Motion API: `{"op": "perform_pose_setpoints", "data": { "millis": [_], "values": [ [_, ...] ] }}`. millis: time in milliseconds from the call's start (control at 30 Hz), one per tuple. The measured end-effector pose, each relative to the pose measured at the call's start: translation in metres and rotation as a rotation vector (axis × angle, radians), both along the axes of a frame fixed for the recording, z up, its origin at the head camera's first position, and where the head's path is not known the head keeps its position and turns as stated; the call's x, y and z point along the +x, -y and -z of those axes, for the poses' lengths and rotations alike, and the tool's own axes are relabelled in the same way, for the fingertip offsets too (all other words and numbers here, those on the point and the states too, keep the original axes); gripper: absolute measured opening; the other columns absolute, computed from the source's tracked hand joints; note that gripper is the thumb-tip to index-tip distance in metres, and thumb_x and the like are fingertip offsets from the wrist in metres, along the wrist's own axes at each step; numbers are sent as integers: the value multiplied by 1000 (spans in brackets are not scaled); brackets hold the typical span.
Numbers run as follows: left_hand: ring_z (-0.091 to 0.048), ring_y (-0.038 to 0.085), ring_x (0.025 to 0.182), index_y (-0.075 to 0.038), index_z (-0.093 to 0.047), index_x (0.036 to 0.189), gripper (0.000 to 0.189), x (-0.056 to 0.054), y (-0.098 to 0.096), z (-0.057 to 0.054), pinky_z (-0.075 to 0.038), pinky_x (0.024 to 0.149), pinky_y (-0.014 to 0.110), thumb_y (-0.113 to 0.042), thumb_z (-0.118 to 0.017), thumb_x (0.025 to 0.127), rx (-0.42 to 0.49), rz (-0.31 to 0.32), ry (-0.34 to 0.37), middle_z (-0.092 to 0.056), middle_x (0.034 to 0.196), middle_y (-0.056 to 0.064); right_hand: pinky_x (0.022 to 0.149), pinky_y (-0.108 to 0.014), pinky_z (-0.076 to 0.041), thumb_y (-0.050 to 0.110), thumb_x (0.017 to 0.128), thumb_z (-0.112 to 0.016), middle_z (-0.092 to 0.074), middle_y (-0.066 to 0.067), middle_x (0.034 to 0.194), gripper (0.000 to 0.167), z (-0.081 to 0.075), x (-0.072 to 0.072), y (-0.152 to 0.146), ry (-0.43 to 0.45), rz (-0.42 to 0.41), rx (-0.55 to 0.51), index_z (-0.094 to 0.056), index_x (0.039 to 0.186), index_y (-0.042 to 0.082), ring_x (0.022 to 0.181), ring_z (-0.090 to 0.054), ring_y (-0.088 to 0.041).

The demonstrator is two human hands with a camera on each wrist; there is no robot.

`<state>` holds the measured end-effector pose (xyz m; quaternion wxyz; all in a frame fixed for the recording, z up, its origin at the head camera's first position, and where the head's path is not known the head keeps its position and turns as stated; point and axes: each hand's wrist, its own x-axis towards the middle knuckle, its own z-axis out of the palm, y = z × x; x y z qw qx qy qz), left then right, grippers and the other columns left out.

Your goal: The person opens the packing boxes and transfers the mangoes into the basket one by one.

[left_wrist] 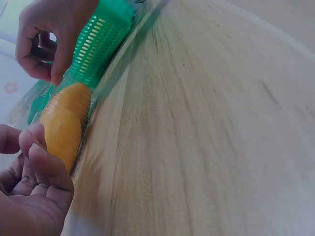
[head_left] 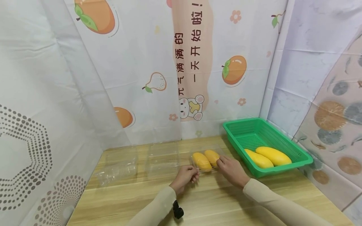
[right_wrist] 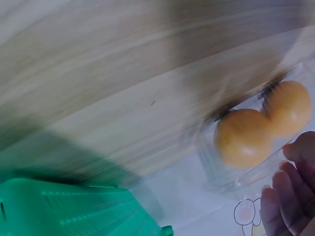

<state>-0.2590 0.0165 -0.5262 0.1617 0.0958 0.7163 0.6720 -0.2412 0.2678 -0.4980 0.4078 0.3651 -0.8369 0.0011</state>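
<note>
Two yellow-orange mangoes [head_left: 202, 162] lie side by side in a clear plastic box [right_wrist: 209, 164] on the table. At the box's near left corner, my left hand [head_left: 185, 176] pinches the edge between thumb and fingertips, its other fingers curled below. My right hand [head_left: 232, 170] pinches the box's right side with thumb and forefinger, beside the second mango [head_left: 211, 157]. From the left wrist, clear ridged plastic shows over the mangoes, with the right hand [left_wrist: 51, 37] beyond them.
To the right stands a green plastic basket [head_left: 301, 158] holding more yellow mangoes [head_left: 272, 156]. Further left on the wooden table [head_left: 118, 201] are a clear open box [head_left: 164, 161] and another clear plastic box [head_left: 117, 172]. Printed curtains [head_left: 135, 103] hang behind.
</note>
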Motion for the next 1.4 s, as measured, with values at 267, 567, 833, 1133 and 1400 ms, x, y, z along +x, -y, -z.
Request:
{"op": "perform_pose_setpoints", "data": {
  "millis": [267,567,833,1133,1400],
  "values": [
    [-56,10,62,7,-71,95,29,-2,1,-1,-47,54,21,-20,-64,102,-21,-3,-26,-69,78,8,48,-28,-45,1,73,-85,-55,-1,74,26,-3,-6,-6,15,-33,-39,-60,77,9,61,-50,-16],
    [-56,10,63,5,-71,93,27,-4,3,2,-48,56,22,-20,-64,102,-31,-2,-11,-69,78,6,51,-19,-38,2,73,-89,-46,6,72,34,-10,-9,-5,109,-12,-62,-57,73,15,61,-41,-7],
    [-55,10,62,8,-72,95,28,0,1,0,-47,54,21,-19,-65,102,-34,-29,-12,-71,81,12,52,-20,-38,0,73,-87,-46,6,71,32,-15,-10,-5,116,-20,-65,-58,72,13,62,-41,-8],
    [-56,9,61,7,-72,92,28,0,0,-1,-47,54,21,-19,-65,101,-30,-25,-10,-69,75,7,52,-19,-38,-2,73,-87,-47,5,72,33,-18,-10,-5,119,-32,-57,-57,73,13,62,-41,-8],
    [-56,10,61,3,-72,89,26,1,1,-4,-47,54,22,-20,-66,101,-44,-30,-6,-69,75,6,51,-20,-40,-5,71,-85,-50,5,72,29,-20,-11,-6,134,-40,-70,-61,74,12,61,-43,-7]
  ]
}}
